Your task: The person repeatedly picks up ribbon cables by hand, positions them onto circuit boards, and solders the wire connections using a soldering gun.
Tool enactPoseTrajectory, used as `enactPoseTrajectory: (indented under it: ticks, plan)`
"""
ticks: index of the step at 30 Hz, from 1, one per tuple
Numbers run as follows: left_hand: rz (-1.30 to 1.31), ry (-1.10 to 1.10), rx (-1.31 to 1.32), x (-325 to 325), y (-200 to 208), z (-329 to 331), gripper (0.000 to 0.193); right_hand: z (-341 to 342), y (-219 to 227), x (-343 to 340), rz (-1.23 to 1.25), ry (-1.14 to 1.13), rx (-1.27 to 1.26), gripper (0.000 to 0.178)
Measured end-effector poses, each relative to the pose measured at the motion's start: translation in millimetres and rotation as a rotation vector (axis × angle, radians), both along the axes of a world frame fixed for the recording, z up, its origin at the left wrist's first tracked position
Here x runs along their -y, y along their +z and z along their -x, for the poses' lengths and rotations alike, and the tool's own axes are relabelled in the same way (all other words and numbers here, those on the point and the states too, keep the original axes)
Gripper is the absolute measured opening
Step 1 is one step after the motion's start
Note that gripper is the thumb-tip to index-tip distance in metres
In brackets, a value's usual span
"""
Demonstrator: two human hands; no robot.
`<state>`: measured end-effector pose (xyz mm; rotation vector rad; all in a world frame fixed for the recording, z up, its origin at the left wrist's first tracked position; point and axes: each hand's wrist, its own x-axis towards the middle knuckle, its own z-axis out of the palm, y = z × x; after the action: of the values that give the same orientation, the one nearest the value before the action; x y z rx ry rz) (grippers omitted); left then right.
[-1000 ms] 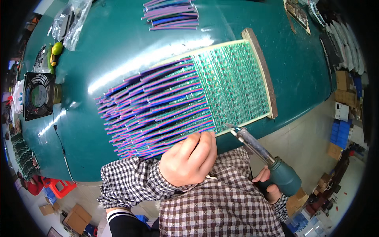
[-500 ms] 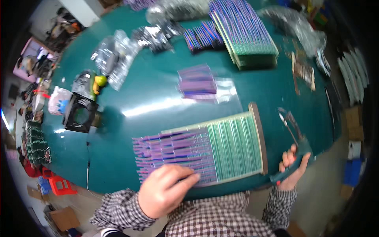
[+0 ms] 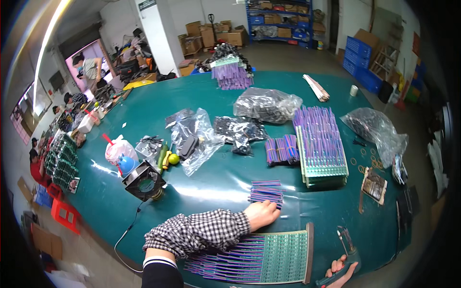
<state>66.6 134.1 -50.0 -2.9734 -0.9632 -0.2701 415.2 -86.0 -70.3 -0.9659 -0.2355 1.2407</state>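
My left hand (image 3: 261, 214) reaches across the board panel to a small loose pile of purple and blue wires (image 3: 266, 190). Its curled fingers touch the pile's near edge; what the fingertips pinch is hidden. Below that arm lies the green circuit board panel (image 3: 284, 257), with rows of purple wires (image 3: 230, 263) fanning out to its left, partly under the sleeve. A brown strip (image 3: 309, 252) runs along the panel's right edge. At the lower right, my right hand (image 3: 337, 270) is wrapped round the green handle of a pistol-shaped soldering gun (image 3: 354, 259), its tip pointing away.
Stacked wired panels (image 3: 324, 149) stand beyond, beside banded wire bundles (image 3: 282, 150). A black fan (image 3: 144, 181) sits left, its cord trailing to the table edge. Clear plastic bags (image 3: 192, 144) and a soldering sponge tray (image 3: 373, 186) are around. People (image 3: 89, 72) are at the far left.
My left hand has moved from the panel's wires up and right to the loose pile. The view has tilted up, showing more of the room. The right hand still grips the soldering gun.
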Motion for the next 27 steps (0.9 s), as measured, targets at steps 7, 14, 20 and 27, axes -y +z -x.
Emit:
enactPoseTrajectory:
  ticks: [7,14,20,27]
  plan:
    - [0.242,0.147,0.525,-10.8,-11.3,11.6,0.022,-36.9,-37.0,7.3,-0.074,-0.054,-0.138,0.060]
    - [1.278,0.352,1.253,7.3,45.7,50.2,0.018,4.8,5.6,-17.3,-0.146,-0.051,-0.150,0.063]
    - [1.496,0.447,1.281,31.3,60.5,55.7,0.024,26.7,29.6,-27.7,-0.257,0.107,-0.002,0.066]
    - [1.485,0.487,1.235,44.5,58.0,52.1,0.024,42.1,32.8,-28.2,-0.249,0.245,0.124,0.068]
